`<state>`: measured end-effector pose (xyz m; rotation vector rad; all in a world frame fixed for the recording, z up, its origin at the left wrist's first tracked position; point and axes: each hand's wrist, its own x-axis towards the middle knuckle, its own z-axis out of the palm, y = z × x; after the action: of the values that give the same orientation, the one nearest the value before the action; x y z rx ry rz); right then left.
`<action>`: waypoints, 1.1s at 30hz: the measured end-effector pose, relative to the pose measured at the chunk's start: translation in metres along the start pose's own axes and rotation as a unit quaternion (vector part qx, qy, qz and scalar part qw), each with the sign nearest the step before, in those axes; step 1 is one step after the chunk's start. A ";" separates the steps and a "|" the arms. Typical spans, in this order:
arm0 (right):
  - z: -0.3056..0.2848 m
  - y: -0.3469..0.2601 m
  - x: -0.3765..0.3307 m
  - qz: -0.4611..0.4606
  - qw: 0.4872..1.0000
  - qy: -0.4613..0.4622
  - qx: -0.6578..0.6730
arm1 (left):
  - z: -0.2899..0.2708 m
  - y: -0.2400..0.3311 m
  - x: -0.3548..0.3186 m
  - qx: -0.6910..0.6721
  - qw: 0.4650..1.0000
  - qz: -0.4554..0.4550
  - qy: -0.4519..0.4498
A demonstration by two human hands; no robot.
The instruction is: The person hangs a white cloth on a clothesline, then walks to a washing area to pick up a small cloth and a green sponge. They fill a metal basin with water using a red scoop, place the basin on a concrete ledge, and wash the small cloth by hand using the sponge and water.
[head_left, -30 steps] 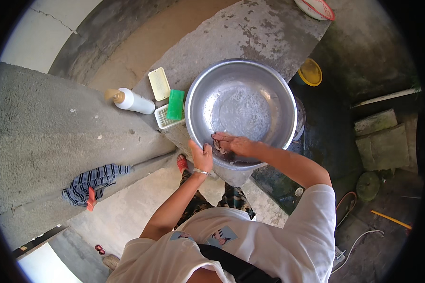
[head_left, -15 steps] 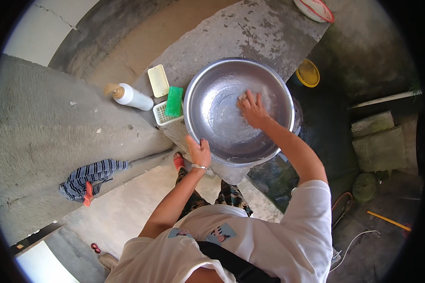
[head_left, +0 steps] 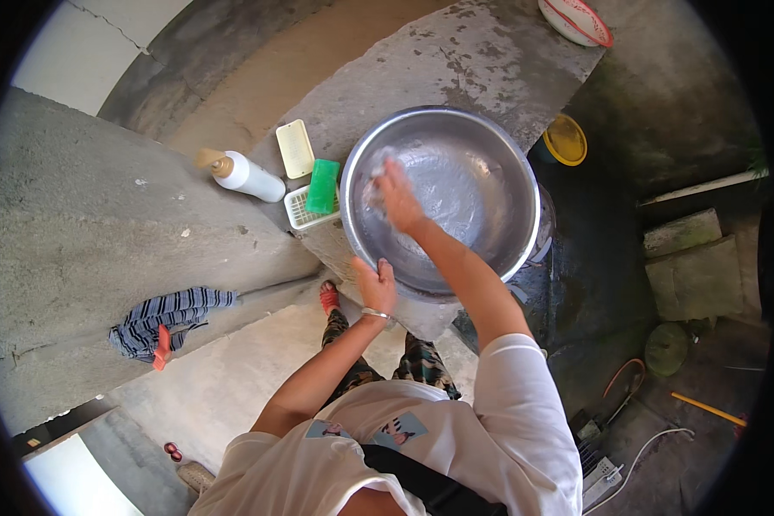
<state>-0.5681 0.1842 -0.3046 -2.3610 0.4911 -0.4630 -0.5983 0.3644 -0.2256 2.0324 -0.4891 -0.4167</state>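
A large shiny metal basin [head_left: 490, 249] stands on a concrete ledge, its inside wet and streaked with whitish suds. My left hand [head_left: 376, 285] is closed on the near-left rim, thumb pointing up along it. Inside the basin, my right hand [head_left: 397, 196] reaches to the left inner wall. Motion smears its fingers, and a pale blur at the fingertips could be foam or something held. Left of the basin, a green soap bar [head_left: 322, 187] lies across a white slotted soap dish [head_left: 304, 211]. The dish's cream lid [head_left: 295, 149] lies beside it.
A white pump bottle [head_left: 254, 179] lies tilted left of the soap dish. A striped cloth [head_left: 168, 322] hangs on the concrete wall at left. Beyond the ledge's right edge is a yellow-rimmed bucket [head_left: 565, 140]. A red-rimmed enamel basin [head_left: 576, 21] sits at the far right corner.
My right hand has swept from the right-middle of the basin's inside across to its left wall. My left hand stays on the rim.
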 end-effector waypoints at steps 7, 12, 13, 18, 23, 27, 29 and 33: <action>-0.038 -0.052 -0.033 0.126 0.962 -0.240 -0.020 | -0.023 0.006 0.073 -0.078 0.996 0.009 -0.053; -0.022 -0.048 -0.048 -0.044 0.967 -0.181 0.174 | -0.011 0.002 0.086 0.051 0.996 0.066 -0.037; -0.003 -0.037 -0.041 -0.014 0.967 -0.098 0.235 | -0.008 0.006 0.077 0.026 0.994 0.102 -0.036; -0.021 -0.070 0.010 0.148 0.914 0.053 0.374 | -0.014 0.011 0.052 0.042 0.994 0.071 -0.065; -0.022 -0.083 -0.034 0.197 0.865 -0.088 0.453 | -0.010 0.013 0.040 -0.048 0.995 0.055 -0.065; -0.016 -0.072 0.019 0.188 0.894 0.128 0.387 | -0.003 0.005 0.005 0.002 0.996 0.055 -0.066; -0.009 -0.059 0.041 0.193 0.895 0.218 0.338 | 0.001 0.007 0.001 -0.001 0.996 0.058 -0.062; 0.008 -0.065 0.015 0.136 0.928 0.139 0.318 | -0.004 0.013 0.008 -0.010 0.997 0.015 -0.072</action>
<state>-0.5372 0.2275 -0.2634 -1.5838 0.6690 -0.7075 -0.5915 0.3576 -0.2134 1.9823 -0.5987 -0.5498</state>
